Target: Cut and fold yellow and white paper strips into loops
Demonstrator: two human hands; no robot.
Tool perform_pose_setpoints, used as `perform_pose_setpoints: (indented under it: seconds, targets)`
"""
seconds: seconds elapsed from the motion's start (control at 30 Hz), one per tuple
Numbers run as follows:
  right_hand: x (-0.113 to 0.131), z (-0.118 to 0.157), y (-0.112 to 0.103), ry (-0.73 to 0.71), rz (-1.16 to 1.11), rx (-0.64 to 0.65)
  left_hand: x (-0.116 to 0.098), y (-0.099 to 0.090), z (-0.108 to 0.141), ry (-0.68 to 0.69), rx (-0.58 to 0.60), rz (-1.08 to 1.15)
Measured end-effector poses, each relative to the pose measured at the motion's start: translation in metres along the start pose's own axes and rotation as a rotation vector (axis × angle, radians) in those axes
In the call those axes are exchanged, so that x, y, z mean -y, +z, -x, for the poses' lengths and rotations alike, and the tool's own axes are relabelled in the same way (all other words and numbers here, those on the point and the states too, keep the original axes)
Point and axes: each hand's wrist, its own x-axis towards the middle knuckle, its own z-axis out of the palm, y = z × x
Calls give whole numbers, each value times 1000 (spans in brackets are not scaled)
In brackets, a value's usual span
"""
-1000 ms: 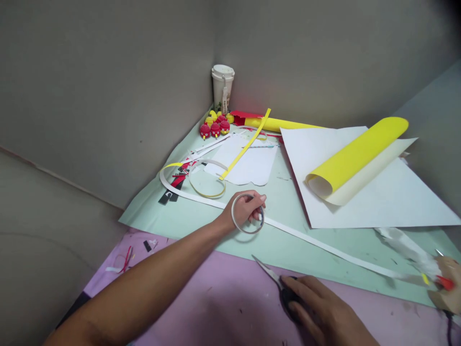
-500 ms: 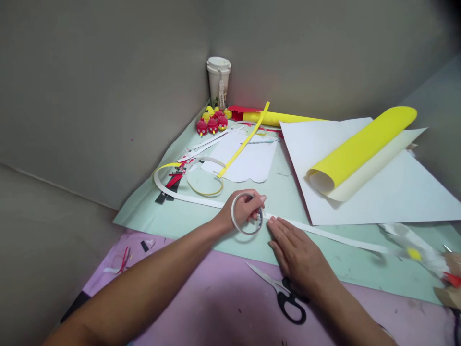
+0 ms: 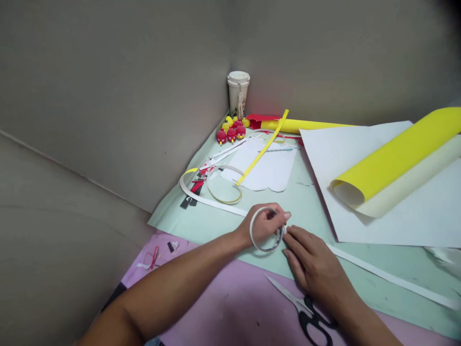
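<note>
My left hand [image 3: 268, 222] is closed round a thin roll of white tape [image 3: 255, 235], which stands on edge around its fingers. Fingers stretched out and pressed down, my right hand [image 3: 311, 257] lies on a long white strip [image 3: 392, 278], its fingertips close to my left fingers. The strip runs behind both hands and curls up at its far left end, showing a yellow side. Black-handled scissors [image 3: 300, 305] lie partly under my right wrist, blades slightly apart.
A yellow paper roll [image 3: 392, 166] rests on large white sheets [image 3: 389, 235] at the right. Further back are a lidded cup [image 3: 238, 93], small red and yellow balls [image 3: 231, 135], a yellow strip [image 3: 262, 151] and white paper [image 3: 281, 173]. Red and black scraps [image 3: 192, 192] lie at left.
The view has shifted, so the scene sits further right and lower. My right hand has slid slightly nearer my left along the strip. The blurred items at the far right edge are mostly out of view.
</note>
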Motion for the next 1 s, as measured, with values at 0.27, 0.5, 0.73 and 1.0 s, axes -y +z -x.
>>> perform_pose_setpoints:
  seconds: [0.27,0.5,0.73,1.0]
  targets:
    - [4,-1,-2,57,-1,-76,-18,13,27,442,160,-811]
    - [1,-1,1,19,77,-41,-20,27,53,286,204,-1353]
    - [1,1,0,48,92,-66,-11,32,61,269,200,-1541]
    - [2,5,-3,91,136,-85,-15,27,60,193,155,-1651]
